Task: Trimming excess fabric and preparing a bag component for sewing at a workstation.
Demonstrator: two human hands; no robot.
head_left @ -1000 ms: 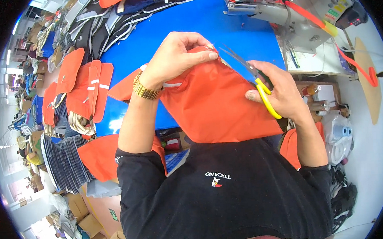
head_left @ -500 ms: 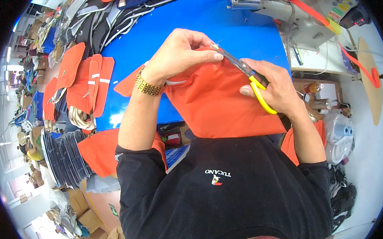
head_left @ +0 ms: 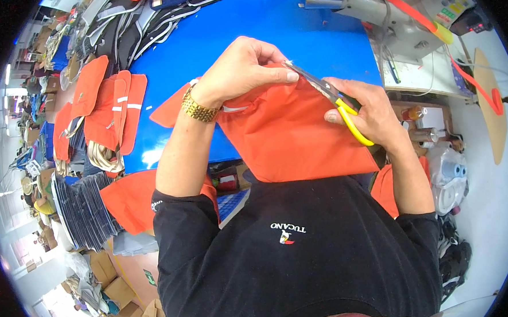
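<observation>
My left hand (head_left: 249,70) pinches the upper edge of an orange fabric piece (head_left: 293,136) between thumb and fingers. The cloth hangs down toward my lap, past the near edge of the blue table (head_left: 322,40). In my right hand (head_left: 369,109) is a pair of scissors (head_left: 346,113) with yellow and black handles. Their blades point up and left, and the tips meet the cloth's edge beside my left thumb, where pale loose threads stick out. The blades look nearly together. A gold watch (head_left: 198,107) circles my left wrist.
Orange fabric pieces (head_left: 105,109) with pale straps lie at the table's left. Black fabric with grey piping (head_left: 143,26) is heaped at the far left. A sewing machine (head_left: 407,18) stands far right. Dark flat pieces (head_left: 81,210) are stacked below left; shelves (head_left: 418,115) hold small items at right.
My right hand and the scissors have shifted slightly right and down. My left hand keeps its pinch on the cloth, nearly in place. The view has moved a little.
</observation>
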